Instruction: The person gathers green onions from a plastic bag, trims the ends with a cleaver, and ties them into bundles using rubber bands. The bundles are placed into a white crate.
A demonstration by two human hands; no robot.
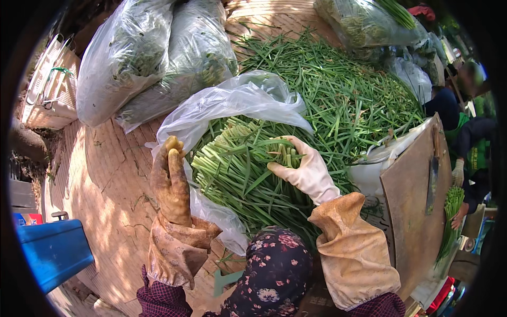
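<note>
My right hand (303, 166), in a pale glove, grips a small bunch of green stalks (286, 153) over a larger heap of leafy stalks (233, 162), possibly garlic chives. That heap lies in an open clear plastic bag (237, 97), cut ends towards the left. My left hand (170, 178), in a stained yellowish glove, is raised left of the bag, fingers upright, holding nothing that I can see. My knee in flowered cloth (277, 265) is below the heap.
Loose green leaves (336, 87) are piled behind. Filled plastic bags (126, 59) stand at upper left, a white basket (53, 87) and a blue box (53, 249) at far left. A board (416, 198) stands right; beyond it a co-worker's hand (460, 216) holds a green bunch.
</note>
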